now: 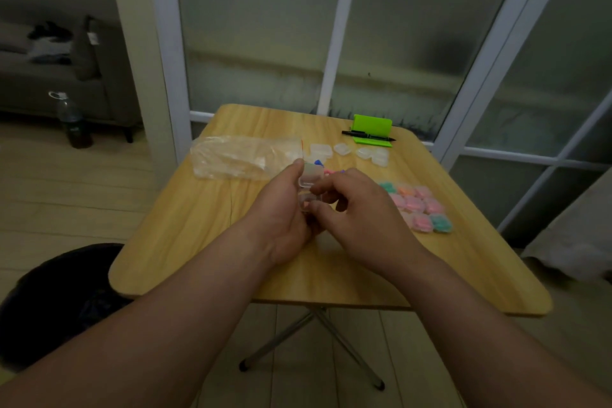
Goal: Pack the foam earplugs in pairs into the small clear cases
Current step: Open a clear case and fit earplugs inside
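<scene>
Partway through, by the look of it. Open case (309,177) gripped in left hand (281,209), pinched low down by right hand (357,219); contents unclear. Right of that case: cluster of filled cases (417,207). Beyond it: loose earplugs (318,163) and empty cases (351,151), left to pack.

The case (309,177) has its lower half lost behind the left grip (284,209) and the curled fingertips of the right grip (361,212). Whether anything lies inside it, or is pinched in those fingertips, I cannot tell. Past the knuckles only slivers of loose earplugs (318,162) show. The right grip also covers a corner of the filled cases (419,205), which are too blurred to count plugs in. The bag (245,156) is too hazy to show contents. Both forearms run off the bottom edge.
</scene>
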{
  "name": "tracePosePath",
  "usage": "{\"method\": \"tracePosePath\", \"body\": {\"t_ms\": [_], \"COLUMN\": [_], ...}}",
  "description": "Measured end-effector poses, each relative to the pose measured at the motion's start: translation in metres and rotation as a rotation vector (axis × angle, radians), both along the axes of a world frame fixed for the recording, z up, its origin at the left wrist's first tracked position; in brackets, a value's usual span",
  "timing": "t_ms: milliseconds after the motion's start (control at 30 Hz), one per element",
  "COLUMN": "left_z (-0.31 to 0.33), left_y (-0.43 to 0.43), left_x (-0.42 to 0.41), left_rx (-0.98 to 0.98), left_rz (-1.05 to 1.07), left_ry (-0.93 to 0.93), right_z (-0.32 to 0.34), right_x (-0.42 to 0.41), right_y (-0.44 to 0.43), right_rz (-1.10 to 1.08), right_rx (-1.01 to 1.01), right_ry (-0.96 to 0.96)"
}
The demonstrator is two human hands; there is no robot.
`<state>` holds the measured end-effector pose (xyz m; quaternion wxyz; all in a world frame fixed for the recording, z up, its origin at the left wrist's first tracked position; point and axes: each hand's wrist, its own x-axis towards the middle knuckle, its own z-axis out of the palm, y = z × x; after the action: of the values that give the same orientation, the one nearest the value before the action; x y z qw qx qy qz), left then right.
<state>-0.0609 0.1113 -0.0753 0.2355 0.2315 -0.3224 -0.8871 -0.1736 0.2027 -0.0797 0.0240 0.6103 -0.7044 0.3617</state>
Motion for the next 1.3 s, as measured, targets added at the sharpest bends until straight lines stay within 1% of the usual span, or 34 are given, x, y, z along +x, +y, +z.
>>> {"method": "tracePosePath", "body": {"t_ms": [100,233,433,533,700,867,1200,1300], "left_z": [0.001,0.001,0.003,0.004,0.006,0.008,0.005,0.004], "left_y": [0.000,-0.003,-0.010,-0.012,-0.010,-0.011,-0.015,-0.016], "left_x": [0.003,0.006,0.007,0.005,0.001,0.000,-0.001,-0.001], "left_rx": [-0.053,-0.072,-0.052,-0.038,-0.016,-0.016,-0.018,-0.012], "left_rz": [0.052,0.170,0.262,0.274,0.278,0.267,0.262,0.268], "left_ry": [-0.102,-0.228,-0.260,-0.258,-0.214,-0.206,-0.225,-0.228], "right_z": [0.001,-0.004,0.002,0.005,0.004,0.005,0.013,0.014], "right_x": [-0.004,-0.019,-0.054,-0.068,-0.077,-0.081,-0.079,-0.080], "right_y": [0.004,0.009,-0.014,-0.039,-0.072,-0.088,-0.096,-0.094], "right_rz": [-0.009,-0.080,-0.213,-0.254,-0.196,-0.118,-0.022,-0.010], "right_rx": [-0.008,0.057,0.076,0.152,0.265,0.358,0.359,0.351], "right_ry": [-0.025,-0.017,0.038,0.143,0.372,0.534,0.704,0.715]}}
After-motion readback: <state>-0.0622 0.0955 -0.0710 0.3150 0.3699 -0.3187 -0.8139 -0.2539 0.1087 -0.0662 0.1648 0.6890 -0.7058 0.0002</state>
